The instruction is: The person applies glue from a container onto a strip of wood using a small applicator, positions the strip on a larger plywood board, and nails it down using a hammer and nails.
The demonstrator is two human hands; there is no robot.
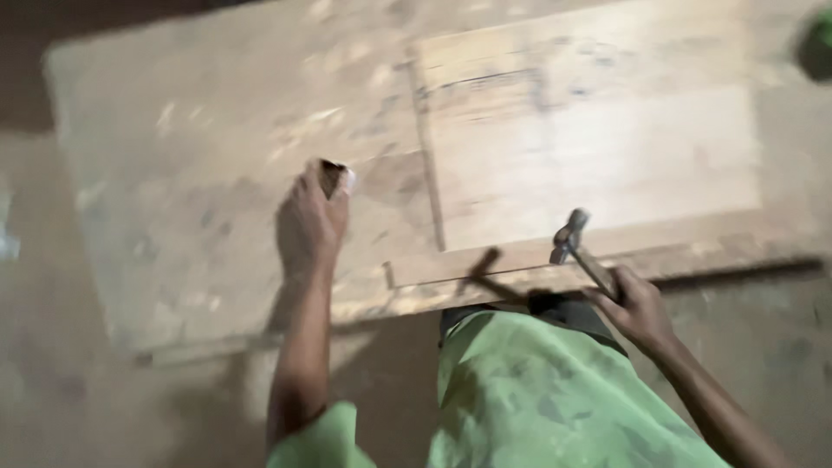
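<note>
One hammer (572,236), two stacked wooden boards (598,147) (both pale)

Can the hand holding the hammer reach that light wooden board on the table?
Probably yes. The right hand holds the hammer at the table's near edge, and the light wooden board lies just beyond the hammer head. Nothing sits between them. The left hand is off to the side.

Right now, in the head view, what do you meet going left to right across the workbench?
Worn workbench top → left hand pinching a small dark object → pale wooden panel → hammer held in the right hand → blurred green thing at the far corner.
</note>
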